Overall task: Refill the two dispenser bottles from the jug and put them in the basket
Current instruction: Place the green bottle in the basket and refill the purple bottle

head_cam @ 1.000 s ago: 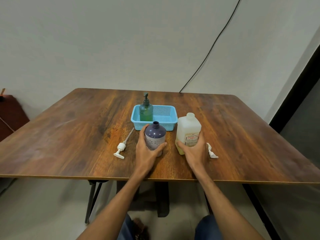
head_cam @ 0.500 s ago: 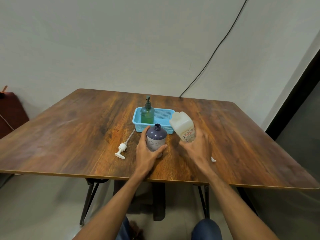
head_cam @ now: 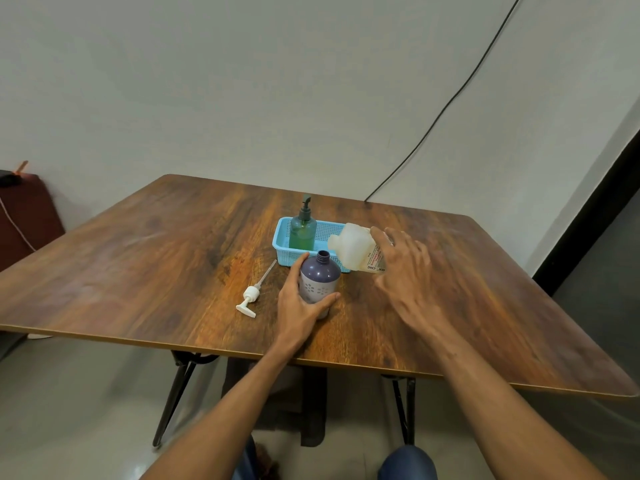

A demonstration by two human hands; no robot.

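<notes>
my left hand (head_cam: 298, 306) wraps the purple bottle (head_cam: 318, 284) just below the middle of the frame, thumb across its near side and fingers round the far left. that holds it upright on the table (head_cam: 138, 271) so it can't skid or tip when liquid lands in it. its neck is bare and open. the white pump (head_cam: 251, 297), which i judge belongs to it, lies on the wood just left of my hand, tube pointing up-frame, out of the way.

my right hand (head_cam: 405, 271), right of centre, grips the white jug (head_cam: 356, 249) by its lower body, fingers curled over the label. i hold it off the table and tipped well over to the left, so its mouth end comes close above and slightly right of the purple neck. no stream shows, so i cannot tell whether anything is running out. the mouth does not look squarely over the opening.

behind both sits the blue basket (head_cam: 282, 249), with the green bottle (head_cam: 303, 233) upright in its left part, pump on. i take that as one bottle done. the jug hides part of the basket's right side.

i judge this is the start of the second pour. the neck is narrow and the jug is bulky, so the mouth needs to line up first and tip slowly, or the liquid runs down the purple side onto my fingers.
</notes>
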